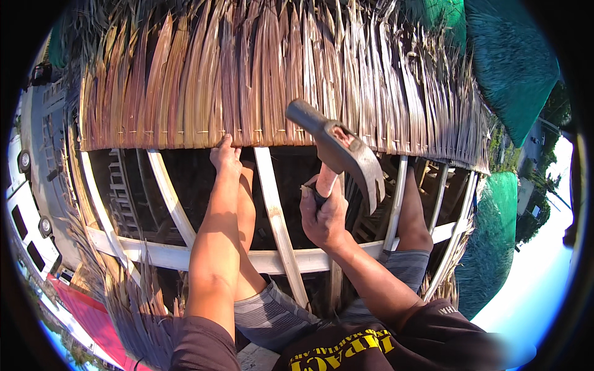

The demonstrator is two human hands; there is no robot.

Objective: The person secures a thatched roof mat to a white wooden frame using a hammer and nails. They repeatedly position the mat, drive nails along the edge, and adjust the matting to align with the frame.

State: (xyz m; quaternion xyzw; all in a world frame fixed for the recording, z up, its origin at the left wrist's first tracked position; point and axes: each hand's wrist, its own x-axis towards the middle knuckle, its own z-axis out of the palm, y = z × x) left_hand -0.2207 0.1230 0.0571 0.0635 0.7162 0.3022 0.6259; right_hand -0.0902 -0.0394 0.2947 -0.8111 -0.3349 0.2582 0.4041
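A claw hammer (339, 141) is raised in my right hand (326, 217), its handle wrapped by the fingers. Its steel head hangs above the lower edge of the thatch, the claw pointing right and down. My left hand (227, 158) pinches the lower edge of a dried palm-leaf thatch panel (185, 93). A row of pale stitches runs along that edge, just beside the fingertips. Part of the left fingers is hidden under the panel. Below the panel, bare wooden rafters (277, 216) slope down between my arms.
A horizontal wooden beam (309, 260) crosses the rafters near my legs, with dark open gaps between them. A ladder (121, 185) shows down through the left gap. Green netting (513, 68) covers thatch on the right. A white vehicle (25, 216) stands far below left.
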